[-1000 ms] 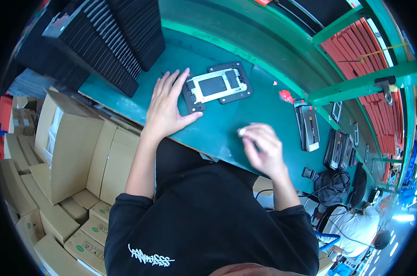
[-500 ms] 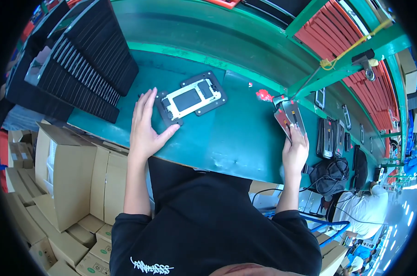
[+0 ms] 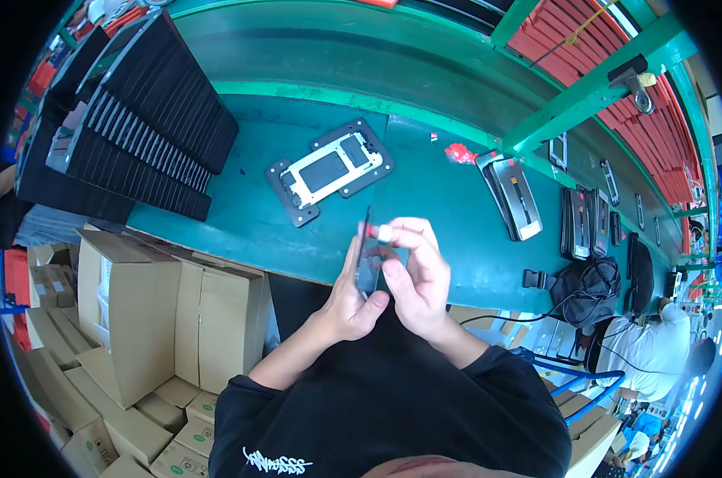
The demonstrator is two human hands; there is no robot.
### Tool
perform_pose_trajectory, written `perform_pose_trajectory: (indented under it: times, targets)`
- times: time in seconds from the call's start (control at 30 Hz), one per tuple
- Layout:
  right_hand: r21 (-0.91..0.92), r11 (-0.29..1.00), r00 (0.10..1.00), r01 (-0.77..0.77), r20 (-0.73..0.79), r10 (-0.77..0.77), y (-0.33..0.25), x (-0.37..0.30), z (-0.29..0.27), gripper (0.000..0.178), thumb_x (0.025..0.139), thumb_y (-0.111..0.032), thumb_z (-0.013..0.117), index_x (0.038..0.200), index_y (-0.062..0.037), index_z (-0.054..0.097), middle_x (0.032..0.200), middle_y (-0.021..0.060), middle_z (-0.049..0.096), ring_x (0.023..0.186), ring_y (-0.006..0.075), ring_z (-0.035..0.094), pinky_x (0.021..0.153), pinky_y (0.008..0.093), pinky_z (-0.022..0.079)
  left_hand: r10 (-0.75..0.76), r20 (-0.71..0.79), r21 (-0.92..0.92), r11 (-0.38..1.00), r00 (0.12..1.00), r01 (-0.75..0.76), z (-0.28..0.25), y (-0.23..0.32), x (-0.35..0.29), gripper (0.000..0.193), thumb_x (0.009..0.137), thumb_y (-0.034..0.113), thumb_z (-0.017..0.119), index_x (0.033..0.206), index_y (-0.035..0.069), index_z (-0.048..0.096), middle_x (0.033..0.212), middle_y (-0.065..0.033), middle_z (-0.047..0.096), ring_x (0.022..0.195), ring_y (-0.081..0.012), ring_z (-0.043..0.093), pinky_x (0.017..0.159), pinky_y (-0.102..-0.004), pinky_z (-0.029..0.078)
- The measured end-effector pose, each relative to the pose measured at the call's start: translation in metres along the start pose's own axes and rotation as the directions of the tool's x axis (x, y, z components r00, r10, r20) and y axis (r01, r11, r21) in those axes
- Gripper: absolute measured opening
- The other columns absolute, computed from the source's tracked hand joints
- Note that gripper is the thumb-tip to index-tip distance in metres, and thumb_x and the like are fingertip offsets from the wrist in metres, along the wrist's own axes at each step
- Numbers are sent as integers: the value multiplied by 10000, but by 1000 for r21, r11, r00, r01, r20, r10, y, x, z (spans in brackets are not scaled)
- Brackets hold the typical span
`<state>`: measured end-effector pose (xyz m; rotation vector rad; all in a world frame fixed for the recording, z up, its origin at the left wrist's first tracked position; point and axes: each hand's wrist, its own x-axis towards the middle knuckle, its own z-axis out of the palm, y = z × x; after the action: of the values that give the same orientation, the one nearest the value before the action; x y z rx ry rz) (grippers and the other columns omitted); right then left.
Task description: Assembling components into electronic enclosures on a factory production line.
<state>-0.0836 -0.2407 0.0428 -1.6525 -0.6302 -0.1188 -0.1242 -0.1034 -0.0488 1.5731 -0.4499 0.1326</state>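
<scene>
Dark panel (image 3: pixel 366 275), face mostly hidden, in grip of left hand (image 3: pixel 346 309) at desk's front edge (image 3: pixel 482 299); hold of right hand (image 3: pixel 421 285) unclear.

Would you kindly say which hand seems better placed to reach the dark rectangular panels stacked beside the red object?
Right, probably: the right hand is nearer the dark rectangular panels, while the left hand supports a thin dark piece.

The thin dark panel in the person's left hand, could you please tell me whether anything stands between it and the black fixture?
Only fingers of the left hand stand between, along the left side of the panel; beyond them, just green tabletop shows before the black fixture.
</scene>
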Motion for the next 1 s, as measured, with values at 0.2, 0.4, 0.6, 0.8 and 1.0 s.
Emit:
perform_pose_trajectory:
  times: [0.2,0.4,0.6,0.8,1.0]
  targets:
    - [463,854,971,-239,110,212,-4,7,-4,248,1032,-259,620,1044,-12,606,1077,68,570,956,151,552,856,308,474,153,-19,337,931,988,-138,-1,10,11,922,1012,502,589,1630,49,76,1406,-235,487,1170,-347,577,935,-459,507]
    - [79,973,964,-215,177,198,33,63,-74,214,997,-237,670,977,-30,620,1002,66,606,947,158,576,851,306,470,-239,107,-364,894,965,261,-21,18,6,939,990,568,586,1626,57,123,1399,-260,524,1041,-309,653,781,-376,562]
    - [-933,360,990,32,-19,-136,116,108,-133,154,955,-199,676,934,-46,673,1063,124,653,1044,201,613,883,338,473,-284,1,-731,654,959,194,-21,34,32,863,1024,695,330,1582,40,256,1483,-265,478,1050,-285,682,628,-357,592]
    - [369,906,965,-208,227,129,61,100,-81,141,997,-172,657,1032,-49,715,793,98,680,664,182,667,649,304,539,-315,7,-710,667,949,227,-44,24,42,833,1049,676,165,1573,38,280,1521,-229,459,1083,-283,678,667,-387,614]
    - [103,789,421,-606,883,208,54,117,-53,211,1033,-216,614,1083,-29,697,638,59,650,429,136,573,437,249,455,-399,-160,-616,755,903,225,-51,29,65,826,1063,644,159,1539,1,365,1469,-230,522,1014,-288,688,675,-327,584]
